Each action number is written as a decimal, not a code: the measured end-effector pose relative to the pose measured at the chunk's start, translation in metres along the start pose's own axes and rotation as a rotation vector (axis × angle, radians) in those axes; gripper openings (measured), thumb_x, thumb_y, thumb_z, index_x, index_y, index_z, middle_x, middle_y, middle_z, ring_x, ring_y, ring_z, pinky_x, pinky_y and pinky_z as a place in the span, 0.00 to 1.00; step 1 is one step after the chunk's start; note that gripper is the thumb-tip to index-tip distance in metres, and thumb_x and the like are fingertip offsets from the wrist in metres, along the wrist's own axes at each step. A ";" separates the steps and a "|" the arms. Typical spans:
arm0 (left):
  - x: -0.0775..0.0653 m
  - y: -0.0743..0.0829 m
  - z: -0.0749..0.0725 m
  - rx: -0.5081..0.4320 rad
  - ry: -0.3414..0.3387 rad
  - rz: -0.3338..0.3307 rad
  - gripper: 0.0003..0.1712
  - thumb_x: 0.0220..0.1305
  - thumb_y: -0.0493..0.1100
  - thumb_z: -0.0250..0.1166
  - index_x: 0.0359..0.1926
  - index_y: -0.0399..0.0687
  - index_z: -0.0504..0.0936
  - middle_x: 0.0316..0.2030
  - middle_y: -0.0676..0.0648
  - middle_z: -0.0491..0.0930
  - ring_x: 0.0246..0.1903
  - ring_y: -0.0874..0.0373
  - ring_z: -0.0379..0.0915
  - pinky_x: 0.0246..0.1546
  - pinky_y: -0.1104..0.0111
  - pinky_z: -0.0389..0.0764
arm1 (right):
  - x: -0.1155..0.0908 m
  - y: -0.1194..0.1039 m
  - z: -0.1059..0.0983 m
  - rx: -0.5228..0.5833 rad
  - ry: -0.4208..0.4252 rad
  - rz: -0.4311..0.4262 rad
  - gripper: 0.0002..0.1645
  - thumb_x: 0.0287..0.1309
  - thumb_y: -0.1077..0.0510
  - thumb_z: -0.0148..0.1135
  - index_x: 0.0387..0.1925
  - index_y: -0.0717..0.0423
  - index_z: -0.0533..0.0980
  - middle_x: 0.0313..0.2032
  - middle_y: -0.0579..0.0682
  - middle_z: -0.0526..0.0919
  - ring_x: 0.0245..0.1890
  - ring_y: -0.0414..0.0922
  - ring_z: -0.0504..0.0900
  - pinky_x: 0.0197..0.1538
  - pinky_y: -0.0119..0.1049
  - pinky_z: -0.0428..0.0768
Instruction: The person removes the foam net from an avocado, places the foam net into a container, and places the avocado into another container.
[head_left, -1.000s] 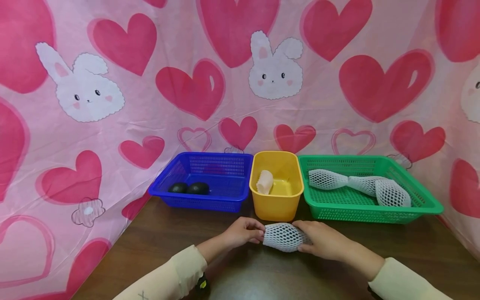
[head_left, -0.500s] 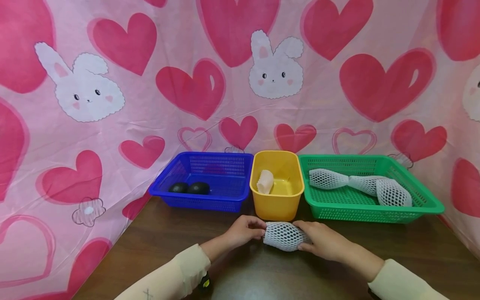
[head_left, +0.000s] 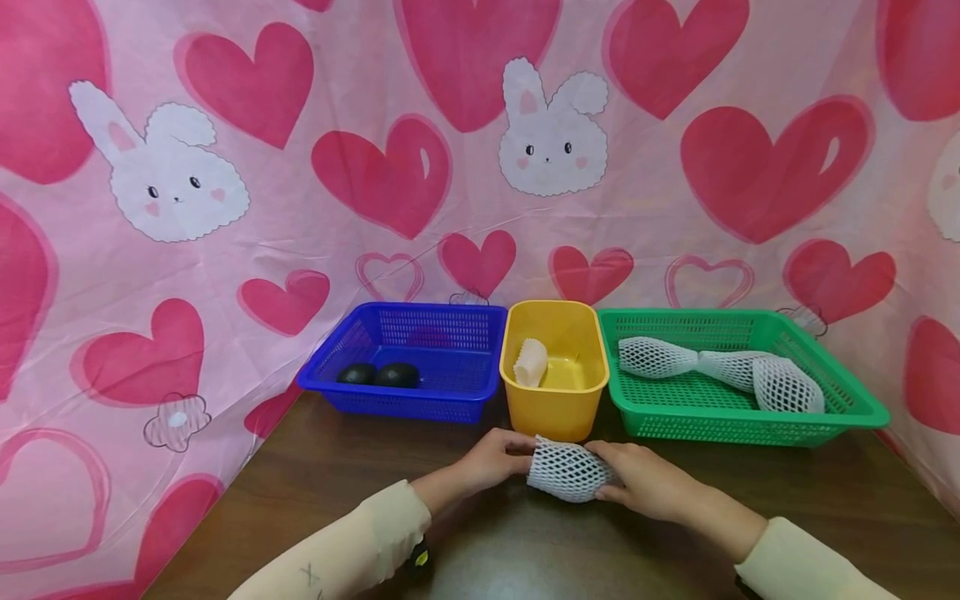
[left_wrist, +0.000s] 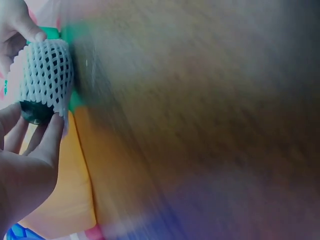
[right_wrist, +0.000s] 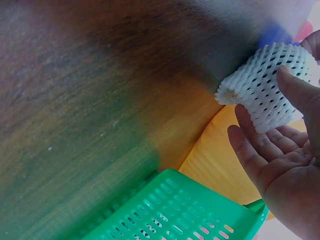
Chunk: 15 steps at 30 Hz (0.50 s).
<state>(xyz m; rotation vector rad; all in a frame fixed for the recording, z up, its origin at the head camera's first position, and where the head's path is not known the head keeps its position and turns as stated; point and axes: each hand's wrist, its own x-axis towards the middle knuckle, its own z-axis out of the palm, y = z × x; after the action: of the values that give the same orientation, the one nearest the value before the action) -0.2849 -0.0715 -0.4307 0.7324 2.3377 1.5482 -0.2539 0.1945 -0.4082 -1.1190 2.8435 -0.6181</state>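
Reaching toward a yellow bin (head_left: 555,417) from its near side, a person's two arms in cream sleeves (head_left: 375,529) stretch over a dark brown wooden table (head_left: 510,558). Just in front of the yellow bin, the two hands meet at a white foam net (head_left: 572,472) lying on its side, with a dark green, rounded fruit (left_wrist: 37,112) inside it. The left hand (head_left: 487,462) pinches the net's left edge between thumb and fingers, where the fruit's bare end shows. The right hand (head_left: 637,479) holds the net's other end, thumb on one side and fingers on the other. Within the yellow bin, a pale, crumpled foam piece (head_left: 531,364) stands near the left wall. Left of the yellow bin sits a blue basket (head_left: 412,406), with two dark, egg-shaped fruits (head_left: 397,375) side by side toward its near edge. Right of the yellow bin, a green basket (head_left: 735,427) holds white net-covered bundles (head_left: 787,387). Behind the yellow bin and both baskets hangs a pink backdrop (head_left: 480,217) printed with red hearts and white rabbit faces
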 end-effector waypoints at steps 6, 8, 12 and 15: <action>0.007 -0.006 0.005 -0.042 -0.028 0.021 0.17 0.60 0.34 0.66 0.51 0.37 0.83 0.45 0.45 0.84 0.43 0.63 0.76 0.46 0.71 0.77 | 0.001 -0.001 -0.001 0.010 -0.006 0.001 0.32 0.54 0.55 0.72 0.57 0.63 0.72 0.49 0.52 0.81 0.45 0.46 0.79 0.49 0.48 0.78; 0.009 -0.006 0.006 -0.065 -0.042 0.029 0.17 0.60 0.33 0.66 0.52 0.35 0.83 0.45 0.44 0.84 0.42 0.64 0.76 0.45 0.72 0.76 | 0.001 -0.001 -0.001 0.012 -0.008 -0.001 0.31 0.54 0.55 0.72 0.57 0.63 0.72 0.49 0.52 0.81 0.45 0.45 0.79 0.49 0.48 0.79; 0.011 -0.005 0.010 -0.107 -0.057 0.012 0.19 0.58 0.30 0.67 0.52 0.33 0.81 0.45 0.43 0.83 0.40 0.64 0.76 0.42 0.74 0.76 | 0.001 -0.001 -0.001 0.017 -0.012 0.000 0.31 0.54 0.56 0.72 0.56 0.63 0.72 0.49 0.52 0.81 0.45 0.45 0.79 0.48 0.47 0.79; 0.011 -0.004 0.012 -0.119 -0.059 -0.007 0.21 0.55 0.27 0.66 0.52 0.32 0.81 0.44 0.43 0.83 0.40 0.64 0.75 0.40 0.75 0.76 | 0.001 -0.001 0.000 0.019 -0.011 -0.002 0.31 0.54 0.56 0.71 0.56 0.63 0.72 0.49 0.52 0.81 0.45 0.45 0.79 0.48 0.47 0.79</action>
<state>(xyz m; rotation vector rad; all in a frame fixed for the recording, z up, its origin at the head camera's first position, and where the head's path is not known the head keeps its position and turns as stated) -0.2902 -0.0574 -0.4382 0.7305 2.1826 1.6244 -0.2545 0.1935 -0.4075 -1.1198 2.8217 -0.6350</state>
